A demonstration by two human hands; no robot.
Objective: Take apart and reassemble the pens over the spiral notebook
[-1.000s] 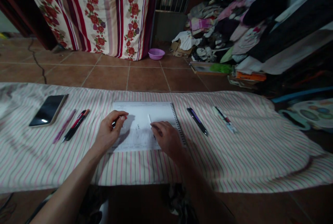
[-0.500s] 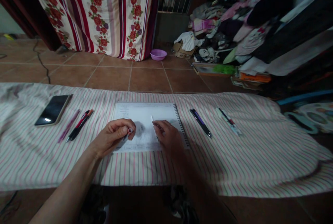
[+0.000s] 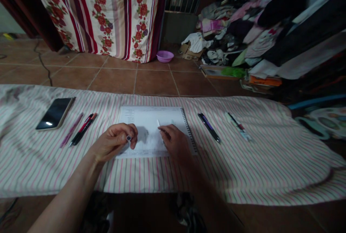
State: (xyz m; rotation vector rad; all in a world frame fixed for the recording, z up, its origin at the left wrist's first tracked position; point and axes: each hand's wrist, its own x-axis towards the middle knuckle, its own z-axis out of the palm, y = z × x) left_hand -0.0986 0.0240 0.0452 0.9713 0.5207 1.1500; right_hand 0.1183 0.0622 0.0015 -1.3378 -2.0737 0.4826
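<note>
A spiral-bound notebook (image 3: 151, 115) lies open on the striped cloth, with faint printing and dark marks on its page. Over its left part, my left hand (image 3: 115, 142) is closed, thumb and fingers pinching what looks like a pen cap (image 3: 128, 138), its round end towards me. My right hand (image 3: 175, 142) rests on the right part of the page, closed around a slim pen (image 3: 158, 122); only its pale end shows beyond the fingers. To the right lie a black and purple pen (image 3: 209, 127) and a pale pen with a dark clip (image 3: 239, 127).
Left of the notebook are a black and red pen (image 3: 83, 130), a purple pen (image 3: 71, 130) and a phone (image 3: 55, 114). The striped cloth (image 3: 265, 161) covers the low surface. Beyond it, a purple basin (image 3: 165, 56) and heaped clothes (image 3: 216, 27) are on the tiled floor.
My left hand has shifted slightly left and turned the cap's round end more towards me. My right hand stays nearly still on the page.
</note>
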